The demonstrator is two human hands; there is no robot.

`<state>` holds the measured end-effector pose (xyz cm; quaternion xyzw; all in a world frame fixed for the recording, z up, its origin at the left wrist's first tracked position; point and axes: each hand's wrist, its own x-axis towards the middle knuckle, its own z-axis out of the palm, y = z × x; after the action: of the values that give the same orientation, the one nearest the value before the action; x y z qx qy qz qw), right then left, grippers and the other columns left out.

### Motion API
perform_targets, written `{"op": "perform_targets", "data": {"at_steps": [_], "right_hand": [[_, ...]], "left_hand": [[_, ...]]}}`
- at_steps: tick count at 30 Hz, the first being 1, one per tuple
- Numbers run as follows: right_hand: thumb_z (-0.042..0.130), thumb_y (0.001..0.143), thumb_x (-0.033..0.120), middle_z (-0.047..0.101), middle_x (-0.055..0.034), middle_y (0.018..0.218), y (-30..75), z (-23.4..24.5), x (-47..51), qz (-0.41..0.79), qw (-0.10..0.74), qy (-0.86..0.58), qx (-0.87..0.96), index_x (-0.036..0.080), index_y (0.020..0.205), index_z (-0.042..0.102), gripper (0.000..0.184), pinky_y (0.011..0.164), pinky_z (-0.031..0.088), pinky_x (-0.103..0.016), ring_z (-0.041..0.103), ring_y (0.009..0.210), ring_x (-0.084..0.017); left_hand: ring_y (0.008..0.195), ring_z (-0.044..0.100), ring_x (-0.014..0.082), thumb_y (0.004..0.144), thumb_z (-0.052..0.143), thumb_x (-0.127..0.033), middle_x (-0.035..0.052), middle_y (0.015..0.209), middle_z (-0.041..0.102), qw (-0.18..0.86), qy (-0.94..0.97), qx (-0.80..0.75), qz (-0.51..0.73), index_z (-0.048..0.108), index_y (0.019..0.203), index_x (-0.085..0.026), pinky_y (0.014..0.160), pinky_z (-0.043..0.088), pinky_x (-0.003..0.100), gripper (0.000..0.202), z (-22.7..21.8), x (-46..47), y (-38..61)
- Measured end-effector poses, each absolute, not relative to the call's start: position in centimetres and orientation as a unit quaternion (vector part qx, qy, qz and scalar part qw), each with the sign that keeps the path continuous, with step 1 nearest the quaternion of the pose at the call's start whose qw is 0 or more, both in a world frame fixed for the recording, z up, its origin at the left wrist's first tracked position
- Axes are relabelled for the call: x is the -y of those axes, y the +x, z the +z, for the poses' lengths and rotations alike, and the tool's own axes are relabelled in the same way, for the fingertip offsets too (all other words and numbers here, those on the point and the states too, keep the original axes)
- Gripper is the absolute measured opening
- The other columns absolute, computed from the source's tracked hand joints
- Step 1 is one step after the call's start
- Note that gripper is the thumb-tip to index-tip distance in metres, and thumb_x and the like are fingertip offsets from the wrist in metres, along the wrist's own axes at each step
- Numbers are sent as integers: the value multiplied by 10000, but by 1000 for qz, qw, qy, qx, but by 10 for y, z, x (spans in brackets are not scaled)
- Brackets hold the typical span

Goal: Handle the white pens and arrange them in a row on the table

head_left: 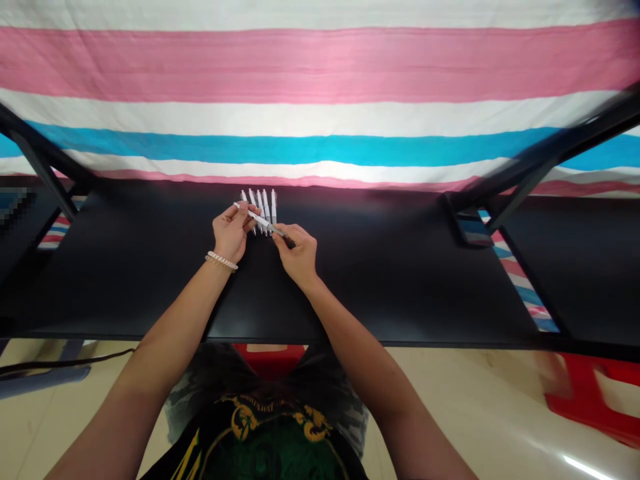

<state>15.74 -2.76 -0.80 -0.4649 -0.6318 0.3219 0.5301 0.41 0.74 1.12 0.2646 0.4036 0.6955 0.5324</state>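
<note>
already a row of white pens (pixel 266 200) lies at the counter's (pixel 400 267) far edge; left hand (pixel 231 230) and right hand (pixel 300 253) pinch one more pen (pixel 263 221), not yet placed.

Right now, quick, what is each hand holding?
Left hand: closed on one end of a white pen.
Right hand: closed on the same pen's other end.

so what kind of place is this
Probably a makeshift workstation: a black table, a striped sheet behind it, a red stool. The left hand and right hand hold a pen by a row of pens.
</note>
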Motion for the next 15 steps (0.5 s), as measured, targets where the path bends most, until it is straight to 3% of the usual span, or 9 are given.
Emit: {"op": "perform_targets", "data": {"at_steps": [4,8,10,12,15], "right_hand": [[588,979,476,719,-49,872,155,-8,24,411,532,-449,589,219,1126,756,340,678,570,-300,675,688,-149],[718,896,412,701,-73,1120,155,-9,22,364,563,-424,609,252,1075,771,246,793,591,-312,704,938,-180],[702,909,422,710,-69,1068,155,-9,22,398,559,-426,589,250,1149,743,298,721,595,-302,703,852,-167],[665,935,431,712,-52,958,154,-10,22,416,553,-429,581,243,1092,755,261,674,588,-295,686,762,-151],[734,882,397,698,-66,1088,154,-12,21,387,564,-417,599,253,1015,778,200,775,601,-315,696,922,-181]], "left_hand": [[888,751,166,767,875,-370,58,908,756,531,262,-394,704,724,875,-163,831,595,273,278,12,-9,1],[876,750,167,747,891,-376,59,908,757,532,264,-388,705,730,884,-160,821,598,277,302,11,-9,-1],[870,749,165,748,890,-372,58,908,757,533,264,-387,705,731,883,-161,817,599,275,297,10,-9,0],[865,749,164,753,887,-367,58,911,757,535,263,-386,704,732,887,-159,809,599,274,292,9,-9,0],[857,749,163,756,885,-363,60,911,756,537,261,-384,704,733,886,-156,801,601,277,288,9,-9,0]]}}
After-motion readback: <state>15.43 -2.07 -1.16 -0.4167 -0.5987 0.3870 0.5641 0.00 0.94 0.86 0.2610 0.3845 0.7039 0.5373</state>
